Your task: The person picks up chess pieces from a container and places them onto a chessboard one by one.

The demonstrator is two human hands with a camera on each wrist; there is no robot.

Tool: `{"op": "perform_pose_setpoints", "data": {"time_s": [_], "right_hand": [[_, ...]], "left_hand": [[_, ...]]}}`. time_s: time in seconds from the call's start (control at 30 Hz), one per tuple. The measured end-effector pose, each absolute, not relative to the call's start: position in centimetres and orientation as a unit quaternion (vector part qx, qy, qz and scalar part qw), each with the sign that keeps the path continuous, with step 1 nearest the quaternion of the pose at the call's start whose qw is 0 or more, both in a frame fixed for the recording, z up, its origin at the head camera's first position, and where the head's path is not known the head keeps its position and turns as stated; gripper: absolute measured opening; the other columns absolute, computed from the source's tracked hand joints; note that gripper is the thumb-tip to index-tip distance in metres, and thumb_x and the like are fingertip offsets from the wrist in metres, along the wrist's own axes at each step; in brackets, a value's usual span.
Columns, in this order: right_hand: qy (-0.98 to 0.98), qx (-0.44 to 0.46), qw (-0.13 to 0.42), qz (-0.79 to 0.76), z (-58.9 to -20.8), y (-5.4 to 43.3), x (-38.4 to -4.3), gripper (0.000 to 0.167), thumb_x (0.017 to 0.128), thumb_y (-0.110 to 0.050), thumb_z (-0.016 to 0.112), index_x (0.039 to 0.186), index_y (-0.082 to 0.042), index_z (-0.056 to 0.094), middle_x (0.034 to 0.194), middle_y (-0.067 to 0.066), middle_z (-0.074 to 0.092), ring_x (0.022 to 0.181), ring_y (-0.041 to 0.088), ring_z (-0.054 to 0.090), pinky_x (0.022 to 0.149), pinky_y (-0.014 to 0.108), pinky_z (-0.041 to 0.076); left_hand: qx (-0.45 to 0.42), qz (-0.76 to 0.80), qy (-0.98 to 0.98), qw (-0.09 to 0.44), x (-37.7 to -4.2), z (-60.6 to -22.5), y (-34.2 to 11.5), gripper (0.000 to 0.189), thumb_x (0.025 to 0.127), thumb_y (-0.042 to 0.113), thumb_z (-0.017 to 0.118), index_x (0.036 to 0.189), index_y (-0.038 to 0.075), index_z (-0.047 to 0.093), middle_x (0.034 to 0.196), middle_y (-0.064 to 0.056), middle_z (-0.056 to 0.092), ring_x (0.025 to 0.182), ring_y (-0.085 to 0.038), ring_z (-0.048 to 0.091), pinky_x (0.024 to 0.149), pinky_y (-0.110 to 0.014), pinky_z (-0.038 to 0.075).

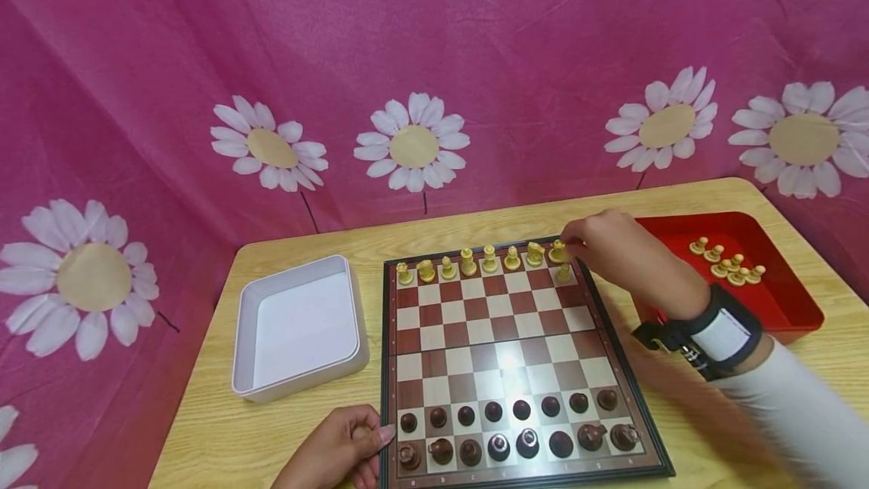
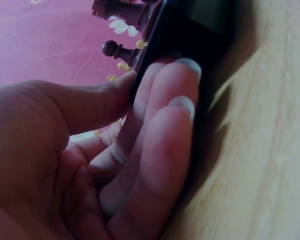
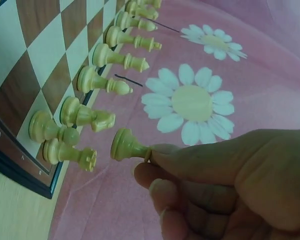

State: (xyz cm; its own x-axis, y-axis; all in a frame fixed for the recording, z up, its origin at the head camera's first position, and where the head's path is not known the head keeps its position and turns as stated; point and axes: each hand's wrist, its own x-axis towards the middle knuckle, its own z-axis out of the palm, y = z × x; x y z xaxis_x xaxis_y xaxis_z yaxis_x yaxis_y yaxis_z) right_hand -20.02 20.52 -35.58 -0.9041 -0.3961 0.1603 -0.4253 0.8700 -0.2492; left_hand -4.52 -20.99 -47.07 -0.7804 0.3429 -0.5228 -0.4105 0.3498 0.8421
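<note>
My right hand (image 1: 614,255) is over the far right corner of the chessboard (image 1: 502,330). In the right wrist view its thumb and forefinger pinch a cream pawn (image 3: 127,145) by the head, base toward the board. A cream rook (image 3: 70,154) and another cream pawn (image 3: 50,129) stand at that corner, beside a cream knight (image 3: 85,115). My left hand (image 1: 339,444) grips the board's near left edge, thumb on top and fingers curled beneath, as the left wrist view shows. Close to that thumb stand a dark pawn (image 2: 122,52) and a dark rook (image 2: 125,14).
A red tray (image 1: 794,300) with several cream pawns (image 1: 736,269) sits right of the board. On the left is a white tray (image 1: 353,323). Two rows of dark pieces (image 1: 521,410) line the near side. A pink flowered cloth (image 1: 516,96) hangs behind the table.
</note>
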Motion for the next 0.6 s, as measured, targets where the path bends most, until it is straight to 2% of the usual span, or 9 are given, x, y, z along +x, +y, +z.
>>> {"op": "perform_pose_setpoints", "data": {"time_s": [0.2,0.6], "right_hand": [[-0.965,0.216,0.039,0.145,-36.2,19.7,-20.5,0.015,0.088,-0.004,0.080,0.103,-0.002,0.080,0.090,0.011,0.078,0.074,0.022,0.066,0.072,0.041,0.062],[-0.968,0.215,-0.002,0.133,-37.5,18.9,-21.2,0.025,0.084,-0.003,0.084,0.109,-0.004,0.080,0.096,0.012,0.079,0.082,0.024,0.068,0.075,0.039,0.064]], "left_hand": [[-0.030,0.566,0.756,0.329,-4.4,-46.8,-20.8,0.029,0.101,0.030,0.069,0.090,0.004,0.062,0.063,0.000,0.067,0.053,-0.008,0.064,0.051,-0.022,0.054],[-0.041,0.563,0.758,0.328,-4.4,-46.6,-20.8,0.029,0.100,0.031,0.069,0.090,0.004,0.062,0.062,0.000,0.066,0.054,-0.008,0.063,0.050,-0.021,0.053]]}}
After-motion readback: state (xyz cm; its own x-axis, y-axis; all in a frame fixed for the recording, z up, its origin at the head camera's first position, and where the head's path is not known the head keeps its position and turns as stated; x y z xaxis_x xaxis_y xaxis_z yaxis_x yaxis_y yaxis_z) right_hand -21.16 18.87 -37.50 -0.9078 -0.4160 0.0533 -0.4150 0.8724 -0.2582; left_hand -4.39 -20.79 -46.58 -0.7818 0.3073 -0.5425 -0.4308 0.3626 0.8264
